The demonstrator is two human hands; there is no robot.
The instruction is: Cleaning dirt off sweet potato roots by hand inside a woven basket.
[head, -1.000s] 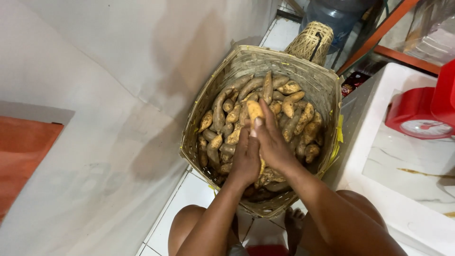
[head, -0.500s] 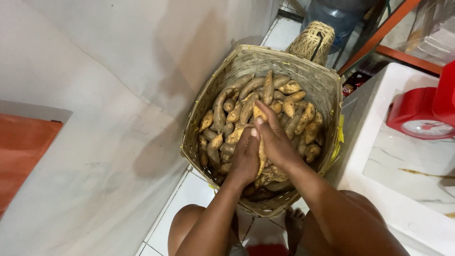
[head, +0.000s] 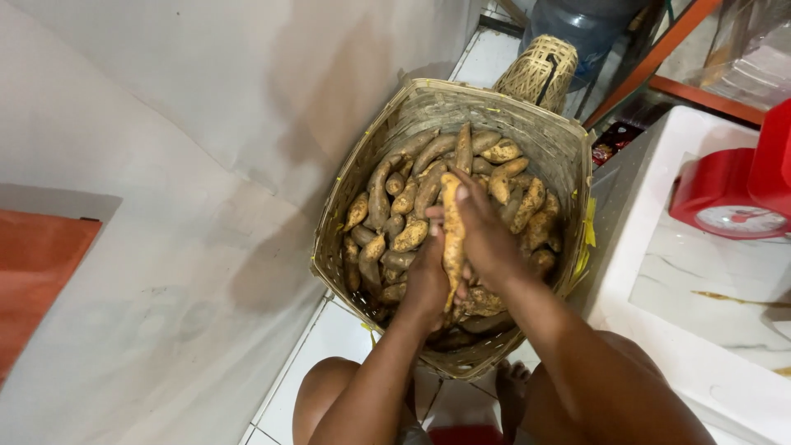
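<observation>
Hands meet at the centre of the frame over a large woven basket (head: 540, 136) heaped with sweet potatoes (head: 412, 194). The left hand (head: 427, 280) and the right hand (head: 488, 239) together grip one long orange sweet potato (head: 452, 235), fingers wrapped closed around it, just above the pile. A smaller woven basket (head: 537, 72) stands at the upper edge. A red scale (head: 729, 198) sits on the white table (head: 659, 346) at right.

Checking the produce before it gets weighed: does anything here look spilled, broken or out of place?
Nothing stands out. The sweet potatoes all lie inside the woven basket, none on the floor, and both hands hold one tuber over it.
</observation>
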